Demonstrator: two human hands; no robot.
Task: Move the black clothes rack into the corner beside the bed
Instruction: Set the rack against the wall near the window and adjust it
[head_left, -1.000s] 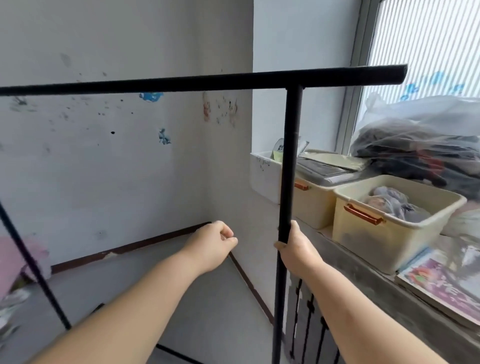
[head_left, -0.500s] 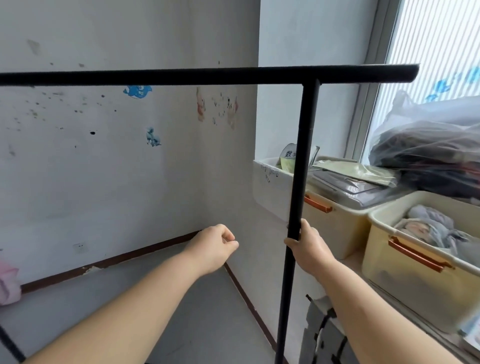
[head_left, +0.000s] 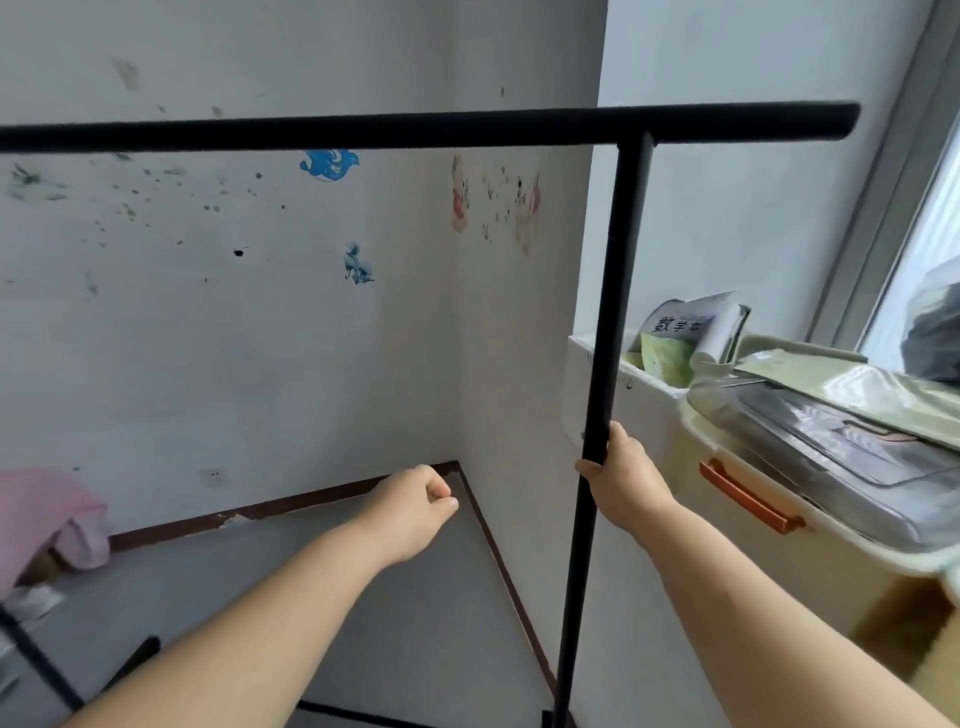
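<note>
A: Nearest first: the right hand (head_left: 621, 475) grips the rack's upright pole (head_left: 605, 332); the left hand (head_left: 418, 499) is a closed fist, holding nothing.

B: One-handed, then. The rack (head_left: 415, 127) could twist, I'd guess.

A: Likely. It stands close to the corner (head_left: 460, 364), and the top bar's end overhangs the storage box (head_left: 779, 483).

B: So a further push may knock the box or scrape the wall (head_left: 208, 338).

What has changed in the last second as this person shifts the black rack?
The view has swung and closed in on the corner: the open yellow bin and magazines have left the frame, and the lidded bin fills the right side. The right hand stays clamped on the rack's upright. The left hand remains a loose fist, holding nothing.
</note>
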